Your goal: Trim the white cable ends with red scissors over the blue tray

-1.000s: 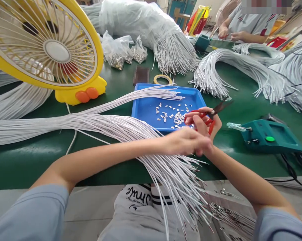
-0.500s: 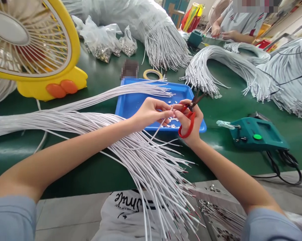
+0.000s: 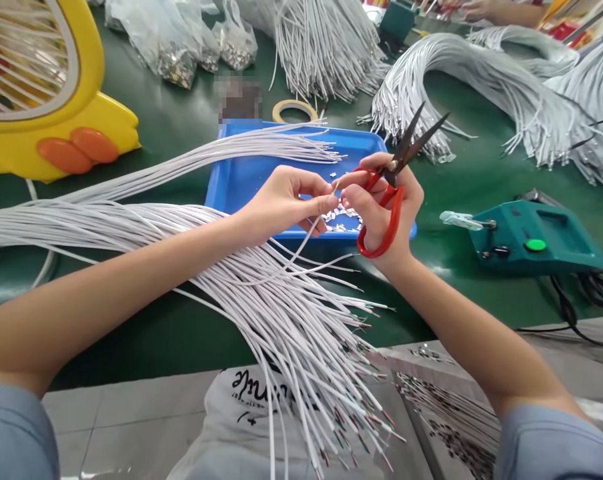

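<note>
My left hand [image 3: 294,200] pinches one white cable [image 3: 307,239] near its end, above the blue tray [image 3: 221,180]. Close against it, my right hand [image 3: 386,207] has red-handled scissors [image 3: 392,227] looped on its fingers, blades parted and pointing up and away. The right thumb and index fingertips are at the cable's tip, which is small and partly hidden. Small white scraps [image 3: 344,220] lie in the tray. A large bundle of white cables [image 3: 281,300] spreads below my hands over the table edge, and a thinner bundle [image 3: 261,150] reaches over the tray.
A yellow fan [image 3: 96,113] stands at the left. Bags of metal parts [image 3: 236,43], a tape roll [image 3: 295,110] and more cable bundles [image 3: 326,50] lie behind. A green device [image 3: 536,237] sits at the right. Another person's hand [image 3: 481,10] shows at the top.
The view has tilted downward and moved closer. The scissor blades have swung upward and show more fully. My hands remain together at the cable end.
</note>
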### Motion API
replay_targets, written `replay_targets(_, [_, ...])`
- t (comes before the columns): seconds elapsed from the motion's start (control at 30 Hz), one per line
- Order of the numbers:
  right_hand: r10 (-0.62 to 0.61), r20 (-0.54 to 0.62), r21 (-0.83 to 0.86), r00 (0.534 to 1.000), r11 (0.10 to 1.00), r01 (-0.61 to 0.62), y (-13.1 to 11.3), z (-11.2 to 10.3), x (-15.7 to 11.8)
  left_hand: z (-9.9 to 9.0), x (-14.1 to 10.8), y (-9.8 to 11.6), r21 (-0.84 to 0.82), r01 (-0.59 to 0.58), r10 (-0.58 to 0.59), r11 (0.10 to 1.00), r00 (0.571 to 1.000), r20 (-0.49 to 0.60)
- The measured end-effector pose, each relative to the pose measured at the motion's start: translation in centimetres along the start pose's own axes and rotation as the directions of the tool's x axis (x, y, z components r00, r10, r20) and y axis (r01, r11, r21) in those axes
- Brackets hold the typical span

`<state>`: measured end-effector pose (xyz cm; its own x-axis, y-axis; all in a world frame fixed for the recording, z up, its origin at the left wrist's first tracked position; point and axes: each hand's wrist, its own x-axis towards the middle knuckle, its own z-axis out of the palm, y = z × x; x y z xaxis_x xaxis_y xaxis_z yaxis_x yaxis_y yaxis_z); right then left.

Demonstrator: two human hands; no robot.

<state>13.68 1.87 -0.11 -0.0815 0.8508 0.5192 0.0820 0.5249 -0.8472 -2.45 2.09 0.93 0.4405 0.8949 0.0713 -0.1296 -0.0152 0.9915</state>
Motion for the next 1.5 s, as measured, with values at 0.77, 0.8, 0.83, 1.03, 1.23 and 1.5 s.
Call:
replay_targets(0.77, [0.075, 0.029, -0.041, 0.997, 0.996, -0.074, -0.53, 0.08, -0.17, -0.34, 0.25, -0.57, 0.111, -0.155, 0.169, 0.982, 0.977, -0.127])
replay_targets(0.8, [0.08, 0.042, -0.059, 0.996, 0.995, -0.078, -0.49, 0.11, -0.23, -0.43, 0.31, -0.65, 0.106, -0.171, 0.185, 0.98, 0.972, -0.144])
replay_targets(0.83, [0.079, 0.045, -0.071, 0.996, 0.995, -0.076, -0.43, 0.12, -0.27, -0.51, 0.37, -0.71, 0.102, -0.185, 0.199, 0.977, 0.968, -0.155])
replay_targets(1.03, [-0.017, -0.057, -0.064, 0.998, 0.998, 0.014, -0.15, -0.33, 0.01, -0.62, 0.37, -0.8, 0.047, -0.184, 0.187, 0.982, 0.979, -0.079])
replay_targets(1.23, [-0.01, -0.047, -0.086, 0.999, 0.996, 0.006, -0.38, -0.47, 0.13, -0.34, -0.02, -0.3, 0.113, -0.129, 0.139, 0.985, 0.986, -0.089])
replay_targets(1.5, [0.107, -0.035, -0.116, 0.994, 0.987, -0.111, -0.19, -0.46, 0.14, 0.08, -0.05, 0.05, 0.182, -0.138, 0.164, 0.973, 0.977, -0.138])
